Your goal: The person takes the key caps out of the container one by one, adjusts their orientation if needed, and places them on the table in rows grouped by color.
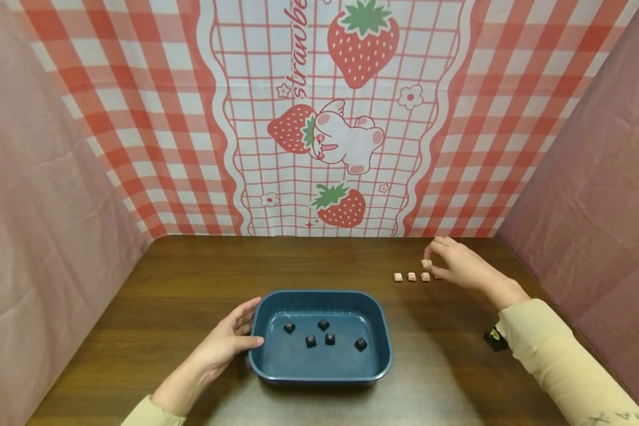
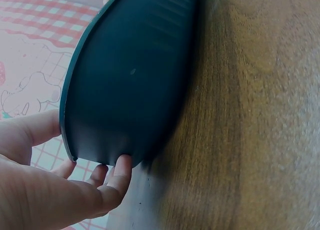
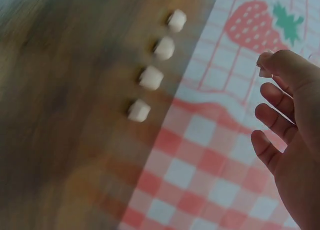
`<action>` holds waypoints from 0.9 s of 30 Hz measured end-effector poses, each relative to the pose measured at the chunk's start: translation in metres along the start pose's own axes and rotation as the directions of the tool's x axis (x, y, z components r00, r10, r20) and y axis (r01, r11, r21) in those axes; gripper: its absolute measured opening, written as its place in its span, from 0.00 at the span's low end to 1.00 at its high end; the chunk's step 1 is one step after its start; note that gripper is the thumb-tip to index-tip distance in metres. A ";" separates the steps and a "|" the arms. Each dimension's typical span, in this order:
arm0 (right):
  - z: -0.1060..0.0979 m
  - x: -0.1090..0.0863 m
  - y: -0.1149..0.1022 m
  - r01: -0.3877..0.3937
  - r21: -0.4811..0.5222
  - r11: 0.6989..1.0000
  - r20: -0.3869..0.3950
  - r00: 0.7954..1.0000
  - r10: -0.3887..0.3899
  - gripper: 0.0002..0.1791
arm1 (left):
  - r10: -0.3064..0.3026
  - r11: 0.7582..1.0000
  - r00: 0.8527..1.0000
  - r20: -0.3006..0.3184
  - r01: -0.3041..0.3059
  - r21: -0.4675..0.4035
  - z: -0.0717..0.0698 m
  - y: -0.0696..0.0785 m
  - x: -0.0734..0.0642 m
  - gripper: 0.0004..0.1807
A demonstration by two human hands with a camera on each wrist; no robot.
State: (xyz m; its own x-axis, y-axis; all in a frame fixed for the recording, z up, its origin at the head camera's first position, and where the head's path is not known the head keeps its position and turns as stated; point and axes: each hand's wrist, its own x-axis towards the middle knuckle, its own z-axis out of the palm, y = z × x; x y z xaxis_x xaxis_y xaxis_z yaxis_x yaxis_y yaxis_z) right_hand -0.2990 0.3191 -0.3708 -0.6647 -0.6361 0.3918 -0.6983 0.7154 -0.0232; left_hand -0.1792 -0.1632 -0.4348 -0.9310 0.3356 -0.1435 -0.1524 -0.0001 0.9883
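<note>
My left hand (image 1: 220,343) grips the left side of a blue rectangular basin (image 1: 319,377), thumb at the rim and fingers against the outer wall. In the left wrist view the fingertips (image 2: 123,166) press that wall. Several dark keycaps (image 1: 330,339) lie scattered on the basin's floor. At the back right, my right hand (image 1: 463,265) pinches a white keycap (image 1: 426,262) between thumb and finger, above a row of several white keycaps (image 1: 412,277) on the table. The right wrist view shows the pinched keycap (image 3: 264,71) raised, with the other fingers loosely bent.
A small black object (image 1: 495,339) with a yellow-green mark sits on the brown wooden table (image 1: 191,272), partly covered by the right sleeve (image 1: 548,343). A strawberry-print cloth (image 1: 346,195) hangs behind the table's back edge, and pink curtains (image 1: 580,177) flank both sides.
</note>
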 end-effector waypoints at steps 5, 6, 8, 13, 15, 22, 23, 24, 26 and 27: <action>0.005 -0.013 0.015 -0.072 -0.001 0.997 -0.003 0.997 0.072 0.11 | 0.007 1.000 1.000 -0.003 -0.007 0.007 0.001 0.000 0.000 0.43; 0.006 -0.015 0.017 -0.087 0.000 0.996 -0.001 0.996 0.087 0.10 | 0.009 1.000 1.000 -0.004 -0.009 0.009 0.001 0.000 0.000 0.43; 0.009 -0.019 0.022 -0.118 0.003 0.993 0.007 0.993 0.118 0.09 | 0.011 1.000 1.000 -0.006 -0.011 0.010 0.001 0.000 0.000 0.43; 0.017 -0.030 0.036 -0.200 -0.003 0.980 0.045 0.979 0.200 0.08 | 0.009 1.000 1.000 -0.010 -0.009 0.011 0.001 0.000 0.001 0.43; 0.020 -0.034 0.040 -0.238 -0.010 0.971 0.067 0.969 0.238 0.08 | 0.009 1.000 1.000 -0.009 -0.009 0.013 0.000 -0.001 0.001 0.43; 0.034 -0.044 0.050 -0.345 -0.025 0.938 0.123 0.930 0.345 0.07 | 0.009 1.000 1.000 -0.005 -0.009 0.009 0.000 -0.001 0.000 0.43; 0.036 -0.045 0.051 -0.354 -0.026 0.935 0.125 0.927 0.355 0.07 | 0.009 1.000 1.000 -0.005 -0.009 0.009 0.000 -0.001 0.000 0.43; 0.037 -0.046 0.052 -0.367 -0.025 0.930 0.133 0.921 0.367 0.07 | 0.009 1.000 1.000 -0.006 -0.009 0.008 -0.001 -0.001 0.000 0.43; 0.041 -0.048 0.053 -0.392 -0.024 0.920 0.149 0.908 0.391 0.07 | 0.008 1.000 1.000 -0.006 -0.008 0.008 0.000 0.000 0.001 0.43; 0.042 -0.049 0.054 -0.404 -0.025 0.914 0.155 0.902 0.403 0.07 | 0.008 1.000 1.000 -0.006 -0.008 0.009 0.000 0.000 0.001 0.43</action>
State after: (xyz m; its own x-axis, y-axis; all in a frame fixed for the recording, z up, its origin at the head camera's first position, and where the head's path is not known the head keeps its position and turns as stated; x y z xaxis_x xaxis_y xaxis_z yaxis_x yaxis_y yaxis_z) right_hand -0.3153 0.3765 -0.4301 -0.9222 -0.3299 0.2018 -0.3629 0.9186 -0.1567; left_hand -0.1799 -0.1633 -0.4349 -0.9343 0.3298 -0.1356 -0.1418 0.0053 0.9899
